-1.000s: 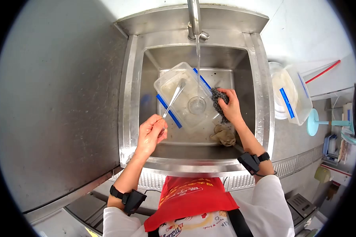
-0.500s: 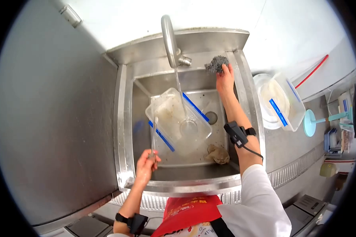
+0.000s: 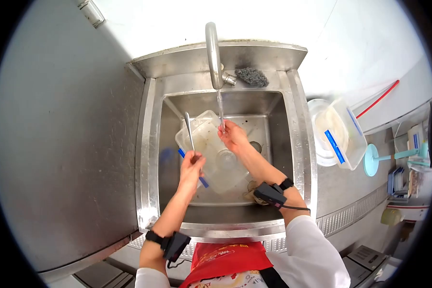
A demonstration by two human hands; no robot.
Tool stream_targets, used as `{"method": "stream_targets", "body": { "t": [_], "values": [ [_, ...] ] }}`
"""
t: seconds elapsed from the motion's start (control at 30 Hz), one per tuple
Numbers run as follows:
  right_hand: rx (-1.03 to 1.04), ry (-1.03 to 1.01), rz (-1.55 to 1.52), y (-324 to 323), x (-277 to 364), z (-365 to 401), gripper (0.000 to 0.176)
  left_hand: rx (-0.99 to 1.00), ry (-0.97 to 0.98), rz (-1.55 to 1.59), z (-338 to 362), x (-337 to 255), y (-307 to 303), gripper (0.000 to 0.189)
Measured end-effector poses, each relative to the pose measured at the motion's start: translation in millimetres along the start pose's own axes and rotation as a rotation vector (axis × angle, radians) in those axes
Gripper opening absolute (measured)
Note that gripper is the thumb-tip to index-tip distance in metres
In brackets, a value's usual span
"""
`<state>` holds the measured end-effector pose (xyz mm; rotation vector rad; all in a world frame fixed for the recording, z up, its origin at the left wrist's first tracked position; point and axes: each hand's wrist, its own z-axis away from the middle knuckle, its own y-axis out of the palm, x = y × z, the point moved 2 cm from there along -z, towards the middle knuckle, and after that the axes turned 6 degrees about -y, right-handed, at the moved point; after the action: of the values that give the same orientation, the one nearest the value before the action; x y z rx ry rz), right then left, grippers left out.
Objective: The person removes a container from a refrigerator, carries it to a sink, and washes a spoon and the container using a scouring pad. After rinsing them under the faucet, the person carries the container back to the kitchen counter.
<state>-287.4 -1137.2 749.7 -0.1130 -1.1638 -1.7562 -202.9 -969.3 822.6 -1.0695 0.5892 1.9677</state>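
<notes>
My left hand (image 3: 192, 168) grips the handle of a metal spoon (image 3: 189, 129), which points away from me over a clear plastic container (image 3: 206, 144) with blue clips lying in the steel sink (image 3: 151, 158). My right hand (image 3: 234, 136) is empty and open under the stream of water from the tap (image 3: 214, 53), just above the container. A grey steel wool scrubber (image 3: 252, 76) lies on the back ledge of the sink beside the tap.
A brown rag (image 3: 251, 193) lies on the sink bottom near the drain (image 3: 256, 146). To the right, on the counter, stand a second clear container with a blue clip (image 3: 345, 134) on a white bowl, a red straw-like stick (image 3: 380, 100) and a teal stand (image 3: 372, 161). A steel surface (image 3: 67, 158) lies left.
My right hand left the scrubber on the back ledge and came down under the water stream. My left hand moved forward with the spoon, over the container.
</notes>
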Motion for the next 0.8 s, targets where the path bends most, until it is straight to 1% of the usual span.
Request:
{"method": "stream_targets", "body": {
  "t": [0.03,0.1,0.17,0.2,0.27,0.3,0.37,0.4,0.5,0.53,0.6,0.67,0.7,0.73,0.77,0.8],
  "values": [
    [0.012,-0.039,0.044,5.8,-2.3,-0.1,0.016,0.026,-0.047,0.066,-7.0,-6.9,10.5,0.017],
    [0.031,-0.054,0.155,17.3,-2.9,4.0,0.015,0.065,-0.118,0.204,-20.8,-20.0,28.7,0.018],
    [0.030,-0.068,0.231,27.8,5.9,22.7,0.014,0.100,-0.167,0.356,-38.9,-31.0,47.8,0.018],
    [0.072,-0.084,0.329,20.4,9.2,22.1,0.014,0.084,-0.151,0.424,-47.3,-37.1,56.5,0.016],
    [0.066,-0.148,0.273,10.1,17.9,38.2,0.016,0.040,-0.133,0.569,-59.0,-43.8,72.3,0.015],
    [0.064,-0.178,0.247,6.7,23.2,47.4,0.016,0.032,-0.144,0.598,-63.8,-48.1,81.1,0.017],
    [0.048,-0.148,0.282,-0.6,33.3,64.0,0.019,0.017,-0.167,0.658,-73.4,-54.3,96.4,0.023],
    [0.046,-0.142,0.283,-6.3,36.6,69.5,0.020,0.078,-0.141,0.646,-93.3,-43.6,101.9,0.023],
    [0.020,-0.137,0.347,-11.9,45.9,92.5,0.021,0.151,-0.177,0.761,-94.4,-58.2,109.8,0.021],
    [0.011,-0.134,0.378,-12.1,47.4,100.9,0.021,0.116,-0.173,0.719,-92.6,-60.3,107.6,0.019],
    [0.063,-0.105,0.450,-14.4,48.3,111.3,0.023,0.037,-0.168,0.634,-88.3,-62.8,97.0,0.017],
    [0.153,-0.067,0.536,-20.2,47.2,115.8,0.028,0.087,-0.099,0.345,-81.3,-56.9,76.0,0.012],
    [0.176,-0.055,0.621,-20.7,47.7,119.7,0.027,0.107,-0.068,0.200,-74.4,-50.9,65.2,0.010],
    [0.199,-0.043,0.704,-19.5,47.9,125.2,0.026,0.061,-0.031,0.086,-54.4,-49.9,53.9,0.010],
    [0.224,-0.029,0.785,-19.6,46.9,127.9,0.026,-0.028,0.161,-0.236,-50.4,-36.0,38.7,0.012],
    [0.266,-0.021,0.891,-21.9,45.1,128.1,0.033,-0.118,0.342,-0.561,-49.3,-15.5,20.0,0.013]
  ]
}}
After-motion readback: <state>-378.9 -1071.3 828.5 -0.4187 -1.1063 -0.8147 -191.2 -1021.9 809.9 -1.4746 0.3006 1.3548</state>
